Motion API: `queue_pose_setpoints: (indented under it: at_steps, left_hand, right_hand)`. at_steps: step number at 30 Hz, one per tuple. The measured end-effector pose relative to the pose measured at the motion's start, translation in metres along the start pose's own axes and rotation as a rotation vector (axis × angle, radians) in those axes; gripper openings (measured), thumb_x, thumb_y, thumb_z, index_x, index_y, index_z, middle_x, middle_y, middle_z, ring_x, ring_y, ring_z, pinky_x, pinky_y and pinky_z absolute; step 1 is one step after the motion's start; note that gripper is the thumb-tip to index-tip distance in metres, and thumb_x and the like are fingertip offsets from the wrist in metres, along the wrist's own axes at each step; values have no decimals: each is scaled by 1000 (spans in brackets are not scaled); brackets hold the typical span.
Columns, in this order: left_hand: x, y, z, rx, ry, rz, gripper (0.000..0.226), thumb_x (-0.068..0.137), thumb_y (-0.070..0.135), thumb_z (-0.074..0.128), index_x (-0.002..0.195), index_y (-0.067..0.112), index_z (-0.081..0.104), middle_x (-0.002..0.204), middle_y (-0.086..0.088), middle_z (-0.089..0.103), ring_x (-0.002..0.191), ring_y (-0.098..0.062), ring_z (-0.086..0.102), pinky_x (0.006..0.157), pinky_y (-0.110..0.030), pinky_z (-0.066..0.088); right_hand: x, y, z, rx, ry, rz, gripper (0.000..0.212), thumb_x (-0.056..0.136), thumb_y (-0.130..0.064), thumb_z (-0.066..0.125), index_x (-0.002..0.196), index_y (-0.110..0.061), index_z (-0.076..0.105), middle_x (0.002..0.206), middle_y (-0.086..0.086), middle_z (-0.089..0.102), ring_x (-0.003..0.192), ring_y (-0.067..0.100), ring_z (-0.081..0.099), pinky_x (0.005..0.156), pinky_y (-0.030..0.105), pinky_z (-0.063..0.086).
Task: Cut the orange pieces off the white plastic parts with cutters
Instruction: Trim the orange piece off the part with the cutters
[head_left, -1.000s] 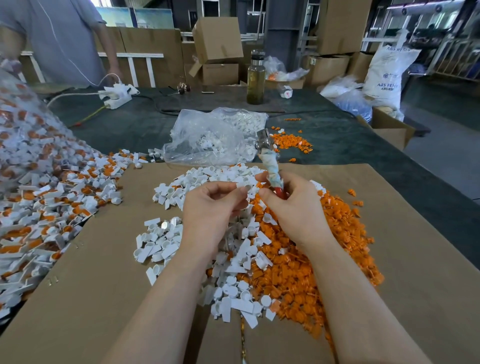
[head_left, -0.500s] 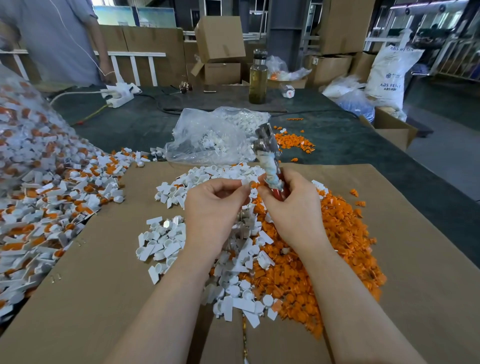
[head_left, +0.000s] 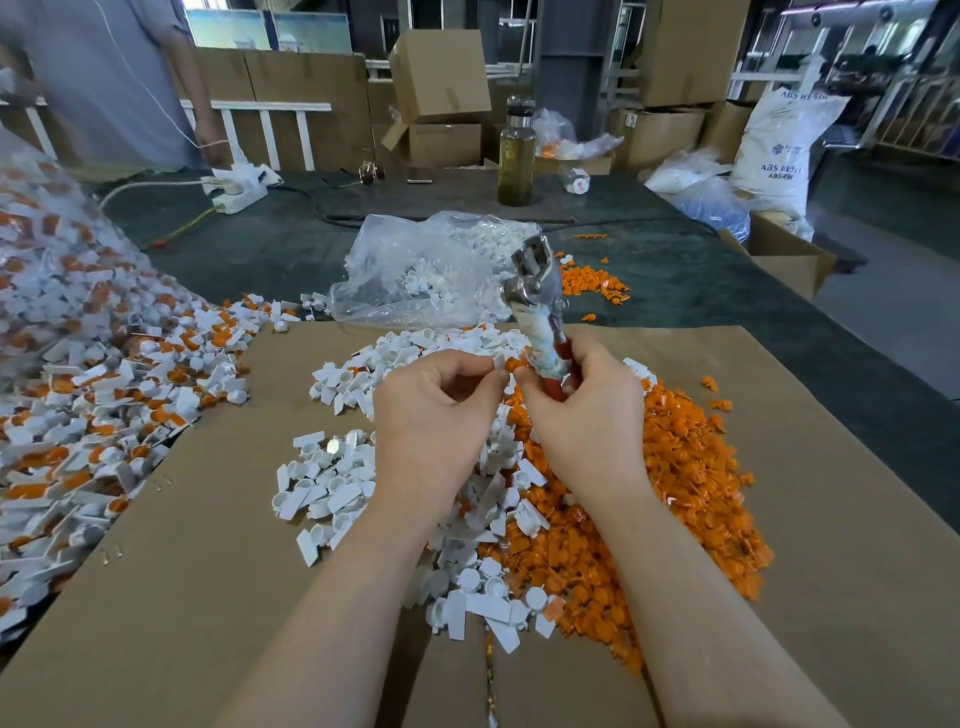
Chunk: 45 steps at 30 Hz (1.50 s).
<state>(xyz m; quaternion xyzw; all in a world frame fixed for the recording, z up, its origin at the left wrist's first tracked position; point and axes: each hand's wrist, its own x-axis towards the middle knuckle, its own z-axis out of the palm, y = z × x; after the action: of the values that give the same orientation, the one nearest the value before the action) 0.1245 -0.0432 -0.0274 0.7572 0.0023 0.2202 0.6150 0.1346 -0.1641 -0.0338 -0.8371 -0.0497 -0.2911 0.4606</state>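
Head view: your left hand (head_left: 436, 410) pinches a white part (head_left: 500, 362) with its orange piece (head_left: 514, 364) above the tabletop piles, right hand (head_left: 582, 410) grasps upturned cutters (head_left: 537, 306); separation appears underway, next likely dropping pieces apart.

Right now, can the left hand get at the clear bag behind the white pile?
Probably yes, but not freely. The left hand is pinching a part against the cutters. The bag lies straight ahead past the white pile, with nothing standing between them.
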Motion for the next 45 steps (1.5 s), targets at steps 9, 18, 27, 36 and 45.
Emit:
queue_pose_setpoints:
  at_steps: [9, 18, 27, 36, 45]
  left_hand:
    - [-2, 0, 2, 53, 5, 91, 32, 82, 16, 78, 71, 44, 66, 70, 31, 68, 66, 10, 65, 59, -3, 45]
    - [0, -2, 3, 9, 56, 24, 23, 78, 24, 83, 68, 39, 68, 65, 23, 69, 60, 5, 64, 53, -5, 44]
    - [8, -3, -3, -301, 65, -173, 9, 80, 10, 80, 83, 10, 72, 68, -3, 74, 66, -15, 74, 61, -18, 56]
    - [10, -3, -8, -408, 85, -153, 11, 83, 3, 75, 79, 11, 70, 66, 1, 72, 64, -17, 72, 65, -23, 58]
    - [16, -7, -16, -497, 83, -124, 6, 85, 0, 71, 87, 3, 66, 64, 3, 71, 59, -10, 69, 63, -18, 56]
  right_hand:
    - [2, 1, 2, 36, -32, 24, 13, 86, -22, 72, 96, -19, 65, 85, -10, 66, 79, 6, 63, 67, 22, 50]
    - [4, 1, -3, 84, -151, 14, 8, 88, -15, 66, 95, -19, 65, 71, -16, 59, 65, 1, 55, 55, 10, 37]
    - [5, 0, -6, 169, -168, 53, 9, 88, -20, 67, 89, -28, 64, 75, -17, 63, 74, 0, 60, 58, 12, 45]
    - [9, 4, -17, 130, -396, 35, 7, 86, -17, 68, 90, -18, 63, 66, -18, 58, 61, 2, 52, 54, 16, 38]
    - [10, 4, -27, 16, -678, 80, 22, 86, -24, 71, 104, -17, 61, 96, 2, 66, 88, 20, 63, 79, 39, 48]
